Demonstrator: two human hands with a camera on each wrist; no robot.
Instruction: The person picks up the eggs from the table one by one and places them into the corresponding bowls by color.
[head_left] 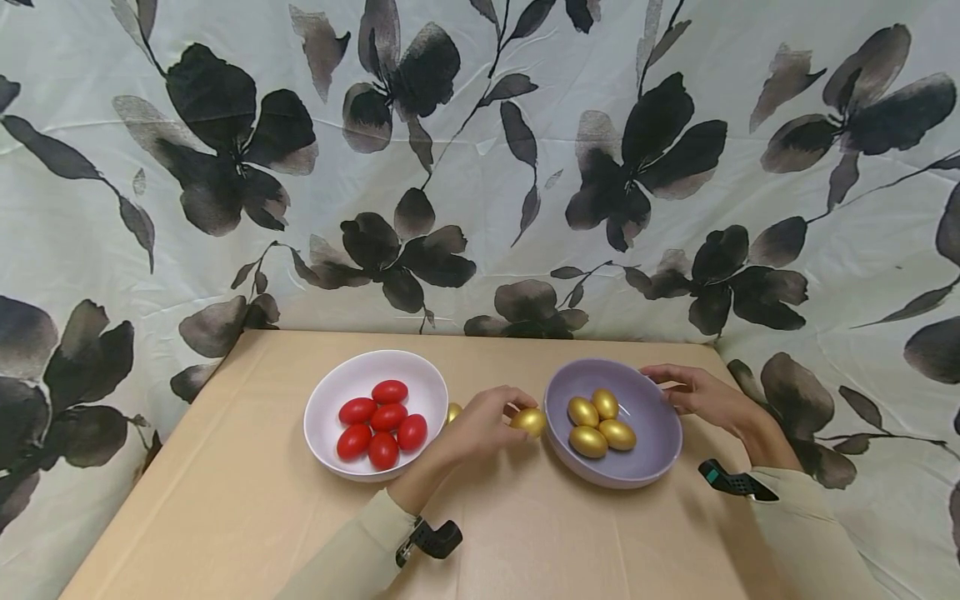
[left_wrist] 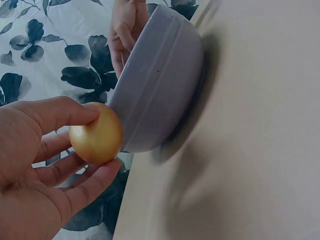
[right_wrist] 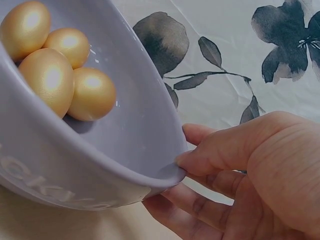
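My left hand (head_left: 480, 427) pinches a golden egg (head_left: 528, 422) between thumb and fingers, at the left side of the purple bowl (head_left: 660, 454). In the left wrist view the egg (left_wrist: 97, 134) overlaps the bowl's outer wall (left_wrist: 162, 80). Several golden eggs (head_left: 588, 442) lie together inside that bowl. At the bowl's right rim, my right hand (head_left: 705, 398) grips the edge, with the thumb at the top and the fingers below on the outside, as the right wrist view shows. Another golden egg (head_left: 453, 412) sits behind my left hand, mostly hidden.
To the left stands a white bowl (head_left: 318, 417) with several red eggs (head_left: 388, 417) in it. Both bowls rest on a light wooden table (head_left: 225, 500). A cloth (head_left: 480, 183) with dark flowers hangs behind the table's far edge.
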